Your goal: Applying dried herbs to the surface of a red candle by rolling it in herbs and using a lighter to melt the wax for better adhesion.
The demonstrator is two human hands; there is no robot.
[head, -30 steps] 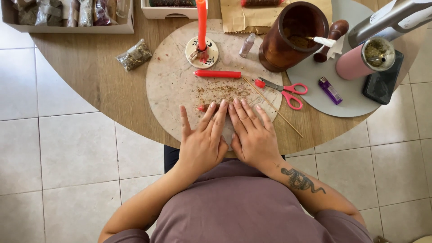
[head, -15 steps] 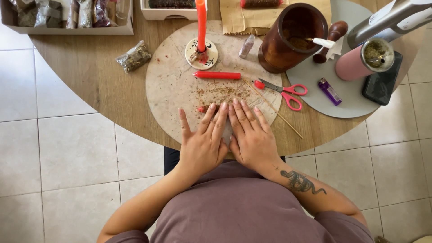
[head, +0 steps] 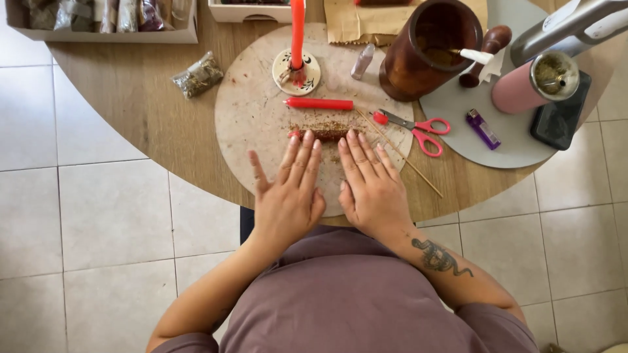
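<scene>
1. While both hands lie flat, palms down, on the round board (head: 252, 117), their fingertips touch a red candle (head: 322, 133) coated in brown crumbs; neither hand grips anything.
2. Left hand (head: 288, 196) has its fingers straight and close together, thumb spread out to the side, with the tips at the candle's left end.
3. Right hand (head: 371, 189) is likewise flat with fingers slightly fanned, the tips on the candle's right part.
4. That coated candle lies crosswise in a strip of brown crumbs near the board's middle, just beyond the fingertips.
5. A clean red candle (head: 318, 103) lies parallel just beyond it.
6. Farther on, an upright red candle (head: 297, 26) stands in a small holder (head: 288, 72) on the board's far edge.
7. Red-handled scissors (head: 413, 124) and thin sticks (head: 399, 151) lie to the right of the fingers.
8. Beyond those stand a brown mortar (head: 422, 55) and a purple lighter (head: 483, 129).
9. A small herb bag (head: 197, 75) rests on the table (head: 131, 98) off to the left.
</scene>
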